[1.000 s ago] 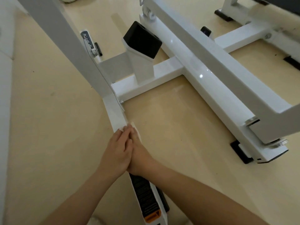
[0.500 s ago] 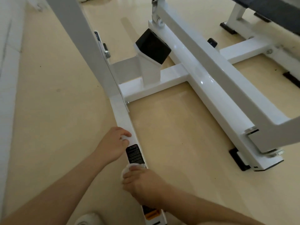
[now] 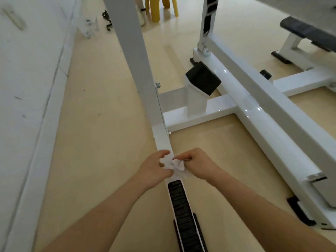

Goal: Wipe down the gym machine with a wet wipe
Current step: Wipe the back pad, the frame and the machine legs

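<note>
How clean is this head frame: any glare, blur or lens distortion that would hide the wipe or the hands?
Head view: soft, even light, faint shadows; small glare spots on the glossy long rail; the wall at left is smeared and bowed by the wide lens; the left hand, right hand and wet wipe are sharp enough; print on the black label is unreadable.

My 2 hands met over the gym machine's low white rail (image 3: 162,140), and both my left hand (image 3: 154,167) and my right hand (image 3: 201,165) pinched the crumpled wet wipe (image 3: 175,164) against it, just beyond the black label (image 3: 180,206). Farther along, the rail joined a white upright post (image 3: 134,51) and a cross bar (image 3: 200,113) carrying a black pad (image 3: 202,81). Yellow chair legs (image 3: 156,10) stood on the beige floor (image 3: 101,124) far back.
</note>
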Action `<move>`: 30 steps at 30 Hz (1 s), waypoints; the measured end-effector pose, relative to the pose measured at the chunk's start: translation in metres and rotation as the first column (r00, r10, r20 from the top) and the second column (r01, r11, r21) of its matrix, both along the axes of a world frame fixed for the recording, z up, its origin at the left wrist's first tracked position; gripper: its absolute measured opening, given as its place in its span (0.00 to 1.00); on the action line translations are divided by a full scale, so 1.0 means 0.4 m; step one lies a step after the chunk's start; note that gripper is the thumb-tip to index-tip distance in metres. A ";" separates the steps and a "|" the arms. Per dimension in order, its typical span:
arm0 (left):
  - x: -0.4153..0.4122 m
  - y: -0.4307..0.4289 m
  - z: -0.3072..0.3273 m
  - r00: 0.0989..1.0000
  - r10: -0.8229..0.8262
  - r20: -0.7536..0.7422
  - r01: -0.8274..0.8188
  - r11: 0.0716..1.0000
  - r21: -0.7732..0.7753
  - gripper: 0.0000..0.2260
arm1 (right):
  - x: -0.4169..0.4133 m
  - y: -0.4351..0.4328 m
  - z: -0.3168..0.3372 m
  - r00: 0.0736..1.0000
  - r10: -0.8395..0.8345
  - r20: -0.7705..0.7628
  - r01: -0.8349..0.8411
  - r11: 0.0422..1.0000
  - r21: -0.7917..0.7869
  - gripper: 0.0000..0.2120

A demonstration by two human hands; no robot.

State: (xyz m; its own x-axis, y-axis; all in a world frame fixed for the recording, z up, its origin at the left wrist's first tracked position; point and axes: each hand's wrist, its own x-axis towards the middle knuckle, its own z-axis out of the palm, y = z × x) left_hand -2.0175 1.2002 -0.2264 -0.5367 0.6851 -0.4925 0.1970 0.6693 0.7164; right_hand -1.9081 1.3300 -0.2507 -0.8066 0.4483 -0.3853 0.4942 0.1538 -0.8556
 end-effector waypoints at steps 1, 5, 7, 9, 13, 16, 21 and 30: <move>-0.006 0.019 0.023 0.997 -0.009 0.073 0.005 0.999 0.050 0.24 | -0.003 0.023 0.039 0.999 -0.001 -0.033 -0.003 0.993 -0.115 0.16; -0.051 0.093 0.104 0.948 -0.023 0.318 -0.051 0.973 0.223 0.16 | -0.019 0.078 0.157 0.984 -0.147 -0.104 0.102 0.931 -0.350 0.12; -0.076 0.120 0.131 0.956 0.050 0.288 -0.126 0.960 0.252 0.15 | -0.029 0.088 0.183 0.971 -0.228 -0.070 0.182 0.898 -0.401 0.09; -0.090 0.143 0.167 0.959 0.121 0.256 -0.192 0.942 0.275 0.13 | -0.034 0.097 0.220 0.950 -0.307 -0.056 0.257 0.871 -0.418 0.11; -0.095 0.164 0.270 0.837 0.256 0.484 -0.423 0.863 0.274 0.10 | -0.028 0.099 0.313 0.889 -0.457 -0.031 0.390 0.791 -0.472 0.14; -0.078 0.158 0.342 0.762 0.285 0.582 -0.475 0.856 0.203 0.10 | 0.005 0.087 0.402 0.936 -0.336 -0.102 0.248 0.840 -0.483 0.13; -0.025 0.114 0.456 0.659 0.333 0.675 -0.557 0.819 0.140 0.08 | 0.064 0.058 0.517 0.929 -0.368 -0.029 0.286 0.767 -0.575 0.16; 0.070 0.020 0.653 0.356 0.328 0.875 -0.708 0.706 0.024 0.06 | 0.161 -0.007 0.726 0.929 -0.365 -0.065 0.285 0.815 -0.504 0.10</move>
